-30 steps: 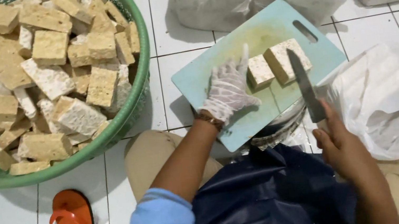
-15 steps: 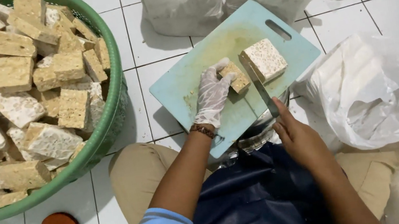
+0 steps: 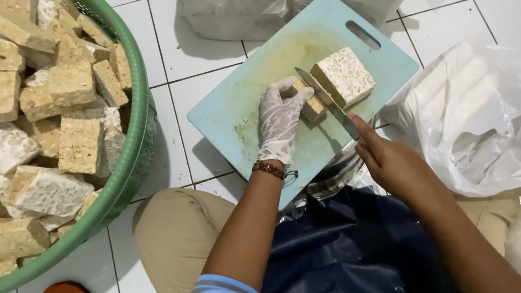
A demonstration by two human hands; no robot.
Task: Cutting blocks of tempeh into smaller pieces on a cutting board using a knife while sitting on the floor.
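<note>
The left hand [image 3: 278, 119] wears a thin white glove and presses its fingers down on a small tempeh piece [image 3: 311, 108] on the light blue cutting board [image 3: 246, 100]. The right hand [image 3: 392, 164] is bare and closed tight around the handle of a knife [image 3: 326, 98]. The blade points to 11 o'clock and sits between the small piece and the big tempeh block [image 3: 343, 75], which lies at 2 o'clock from the glove. The blade is just beside the gloved fingertips, so a slip could nick them. The board also tilts on the lap and could slide. A green basket [image 3: 136, 152] full of cut blocks sits at 9 o'clock.
</note>
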